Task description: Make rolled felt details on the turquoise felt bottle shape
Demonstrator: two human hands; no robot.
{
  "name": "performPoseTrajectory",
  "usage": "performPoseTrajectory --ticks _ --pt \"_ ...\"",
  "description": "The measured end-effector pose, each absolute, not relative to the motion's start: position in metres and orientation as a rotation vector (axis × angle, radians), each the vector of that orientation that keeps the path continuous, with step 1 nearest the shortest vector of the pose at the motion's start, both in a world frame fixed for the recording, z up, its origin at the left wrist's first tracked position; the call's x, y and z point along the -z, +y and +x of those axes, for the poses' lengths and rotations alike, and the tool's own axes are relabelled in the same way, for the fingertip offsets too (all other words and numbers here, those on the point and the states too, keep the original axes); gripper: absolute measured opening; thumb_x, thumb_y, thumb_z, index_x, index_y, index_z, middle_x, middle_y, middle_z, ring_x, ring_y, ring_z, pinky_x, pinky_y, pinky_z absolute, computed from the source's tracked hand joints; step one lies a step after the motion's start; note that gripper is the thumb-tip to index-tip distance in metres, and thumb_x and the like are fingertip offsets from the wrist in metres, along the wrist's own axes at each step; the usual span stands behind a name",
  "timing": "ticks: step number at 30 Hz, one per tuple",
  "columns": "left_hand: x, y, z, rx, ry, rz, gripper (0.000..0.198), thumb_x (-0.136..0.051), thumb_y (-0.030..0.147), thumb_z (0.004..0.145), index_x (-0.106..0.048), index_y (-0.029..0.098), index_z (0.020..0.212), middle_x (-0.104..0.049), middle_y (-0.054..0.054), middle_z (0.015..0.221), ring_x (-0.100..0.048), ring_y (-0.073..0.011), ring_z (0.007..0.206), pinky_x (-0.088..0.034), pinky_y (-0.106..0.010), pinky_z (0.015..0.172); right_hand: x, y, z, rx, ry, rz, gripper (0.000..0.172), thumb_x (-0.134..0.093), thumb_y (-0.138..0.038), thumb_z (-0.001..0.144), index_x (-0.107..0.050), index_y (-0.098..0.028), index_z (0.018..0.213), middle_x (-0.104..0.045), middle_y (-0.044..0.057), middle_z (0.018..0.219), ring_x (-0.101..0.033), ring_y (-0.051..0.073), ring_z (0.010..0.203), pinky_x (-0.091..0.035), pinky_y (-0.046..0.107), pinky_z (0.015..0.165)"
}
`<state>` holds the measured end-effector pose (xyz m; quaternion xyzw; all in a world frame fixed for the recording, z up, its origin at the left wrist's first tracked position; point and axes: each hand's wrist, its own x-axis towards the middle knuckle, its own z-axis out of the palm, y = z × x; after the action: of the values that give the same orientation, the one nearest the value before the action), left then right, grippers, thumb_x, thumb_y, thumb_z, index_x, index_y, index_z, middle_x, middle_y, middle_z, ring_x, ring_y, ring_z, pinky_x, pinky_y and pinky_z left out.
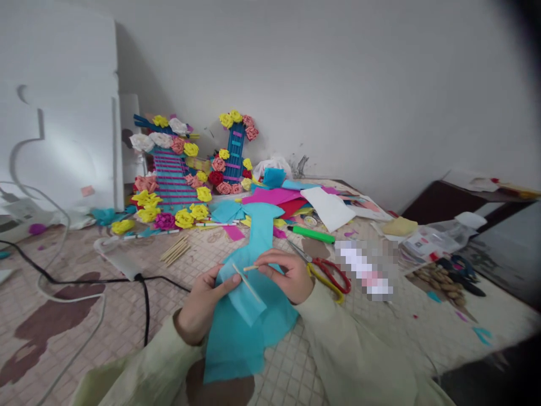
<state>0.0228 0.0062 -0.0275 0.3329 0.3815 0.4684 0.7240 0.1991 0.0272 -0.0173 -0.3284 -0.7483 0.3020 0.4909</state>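
Observation:
A long strip of turquoise felt (247, 327) lies over the tiled surface in front of me. My left hand (203, 304) grips a folded piece of the same felt from the left, thumb on top. My right hand (285, 276) is closed in a pinch on a thin wooden stick (247, 282) that lies slantwise across the folded felt. Both sleeves are pale green.
Red-and-yellow scissors (332, 276) lie just right of my right hand, a green marker (310, 234) beyond. Loose wooden sticks (175, 251), coloured felt sheets (274, 197) and two flower-covered stick structures (173, 175) stand behind. A glue gun with black cable (127, 265) lies left.

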Motion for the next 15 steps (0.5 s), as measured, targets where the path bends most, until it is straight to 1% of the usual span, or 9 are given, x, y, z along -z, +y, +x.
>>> performPoseTrajectory --ticks 5,10,15 --pt "0.0334 0.0061 0.0228 -1.033 0.871 0.754 0.015 -0.073 0.024 0.061 -0.064 0.016 0.070 -0.064 0.002 0.058 -0.057 -0.0114 0.052 -0.046 -0.023 0.056 0.0195 0.0248 0.1981 -0.729 -1.861 -0.775 0.015 -0.055 -0.022 0.080 -0.068 -0.019 0.086 -0.066 0.006 0.080 -0.061 0.017 0.075 -0.049 0.030 0.069" --pt "0.0351 0.0053 0.0230 -1.009 0.872 0.767 0.016 -0.072 0.024 0.062 -0.063 0.016 0.071 -0.065 0.001 0.061 -0.058 -0.0122 0.054 -0.047 -0.024 0.056 0.0205 0.0244 0.1966 -0.700 -1.865 -0.771 0.015 -0.055 -0.018 0.079 -0.068 -0.018 0.087 -0.066 0.006 0.081 -0.061 0.016 0.075 -0.049 0.029 0.069" --pt "0.0341 0.0036 0.0244 -0.986 0.895 0.807 0.016 -0.074 0.023 0.060 -0.063 0.015 0.069 -0.065 0.002 0.059 -0.058 -0.0111 0.054 -0.046 -0.022 0.055 0.0198 0.0244 0.1977 -0.674 -1.857 -0.806 0.014 -0.055 -0.018 0.080 -0.068 -0.018 0.085 -0.065 0.006 0.081 -0.061 0.016 0.075 -0.049 0.028 0.069"
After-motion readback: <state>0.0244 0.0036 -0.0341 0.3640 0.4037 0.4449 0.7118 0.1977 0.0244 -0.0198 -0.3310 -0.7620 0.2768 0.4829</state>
